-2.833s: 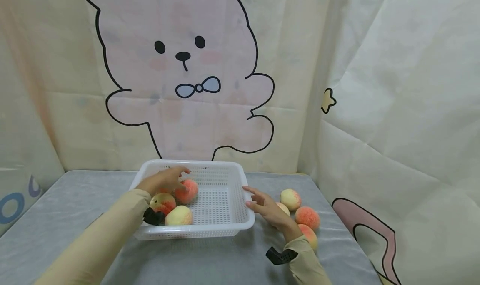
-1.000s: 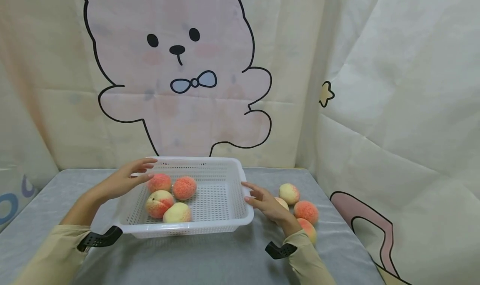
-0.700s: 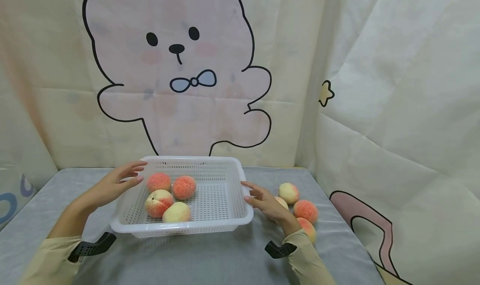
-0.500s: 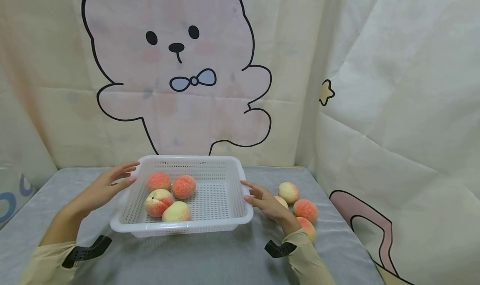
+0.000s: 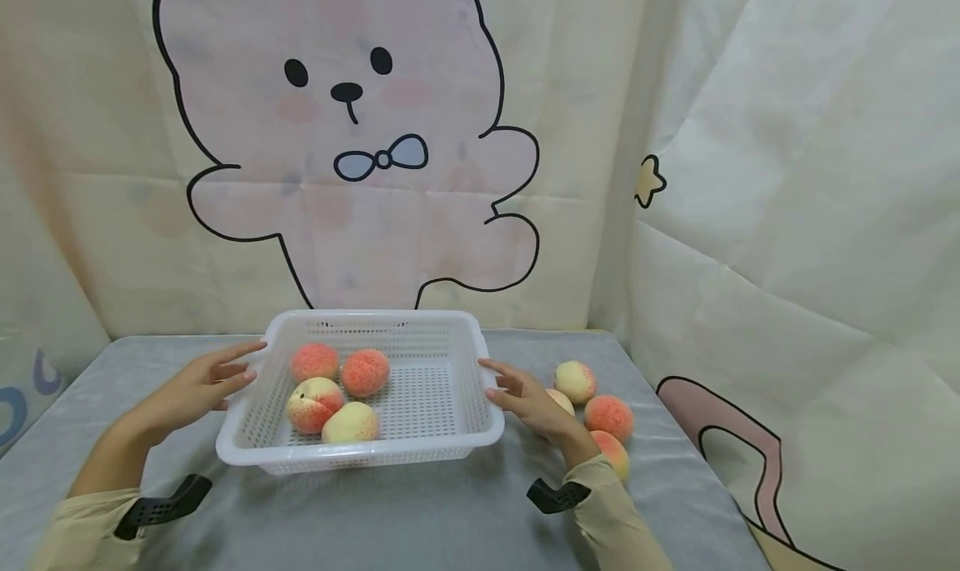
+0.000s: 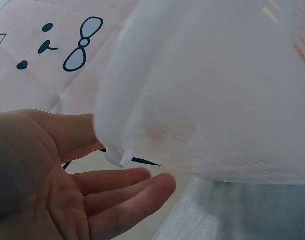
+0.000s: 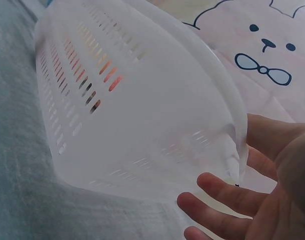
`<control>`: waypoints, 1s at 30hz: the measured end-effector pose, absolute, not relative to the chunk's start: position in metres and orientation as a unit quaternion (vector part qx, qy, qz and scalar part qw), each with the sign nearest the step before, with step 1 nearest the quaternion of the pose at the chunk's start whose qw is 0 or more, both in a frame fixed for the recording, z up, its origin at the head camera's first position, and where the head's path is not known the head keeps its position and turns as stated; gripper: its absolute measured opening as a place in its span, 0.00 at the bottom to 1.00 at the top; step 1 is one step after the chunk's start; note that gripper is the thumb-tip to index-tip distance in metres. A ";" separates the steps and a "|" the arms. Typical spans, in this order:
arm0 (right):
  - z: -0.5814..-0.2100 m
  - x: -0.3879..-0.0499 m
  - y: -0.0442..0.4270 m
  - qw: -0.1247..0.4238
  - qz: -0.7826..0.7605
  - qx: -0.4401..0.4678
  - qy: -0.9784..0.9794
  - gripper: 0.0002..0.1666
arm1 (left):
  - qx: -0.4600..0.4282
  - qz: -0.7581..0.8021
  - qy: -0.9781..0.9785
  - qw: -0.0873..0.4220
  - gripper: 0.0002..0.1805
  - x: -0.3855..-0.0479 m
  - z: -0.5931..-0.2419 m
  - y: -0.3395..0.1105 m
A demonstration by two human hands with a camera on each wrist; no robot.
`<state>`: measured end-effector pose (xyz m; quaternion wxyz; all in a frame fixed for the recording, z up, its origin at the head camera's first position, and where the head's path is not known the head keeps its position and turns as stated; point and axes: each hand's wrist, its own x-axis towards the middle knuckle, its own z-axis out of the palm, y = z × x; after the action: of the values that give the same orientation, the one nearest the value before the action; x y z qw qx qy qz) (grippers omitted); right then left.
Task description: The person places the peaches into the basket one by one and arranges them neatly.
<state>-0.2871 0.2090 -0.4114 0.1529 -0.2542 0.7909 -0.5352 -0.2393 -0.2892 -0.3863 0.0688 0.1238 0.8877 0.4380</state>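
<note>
A white plastic basket [image 5: 420, 450] with slotted walls sits on the grey cloth. In its left half lie several peaches: two orange-red ones at the back, a red-and-yellow one [image 5: 315, 405] and a pale yellow one [image 5: 350, 423] in front. My left hand [image 5: 191, 392] is at the basket's left rim, fingers extended; in the left wrist view its thumb meets the rim [image 6: 110, 130] and the other fingers lie below. On the opposite side, my right hand [image 5: 534, 400] touches the right rim with its fingertips, fingers loosely bent under the edge in the right wrist view.
Several more peaches, among them an orange-red one [image 5: 608, 418] and a yellow one [image 5: 575, 382], lie right of the basket beside my right wrist. A cartoon-printed curtain [image 5: 420, 246] hangs behind the table [image 5: 360, 521]. Another curtain [image 5: 787, 221] stands at the right.
My left hand has come away from the peaches inside the basket, moved left over the rim and lowered to the basket's left side. My right hand has stayed at the right rim.
</note>
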 end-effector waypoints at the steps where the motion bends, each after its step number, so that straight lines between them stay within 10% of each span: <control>1: -0.411 -0.287 0.208 0.153 -0.535 -0.253 0.791 0.36 | 0.124 0.443 0.885 0.076 0.37 -0.240 -0.387 -0.290; 20: -0.381 -0.282 0.248 0.029 -0.444 -0.212 0.870 0.36 | 0.109 0.477 0.865 0.112 0.39 -0.244 -0.390 -0.290; 30: -0.373 -0.282 0.279 0.062 -0.393 -0.222 0.890 0.37 | 0.097 0.459 0.877 0.102 0.40 -0.244 -0.392 -0.291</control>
<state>-0.2817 0.2795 -0.3732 0.0624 -0.2224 0.8901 -0.3929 -0.2440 -0.2914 -0.3917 0.1022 0.0973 0.8771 0.4591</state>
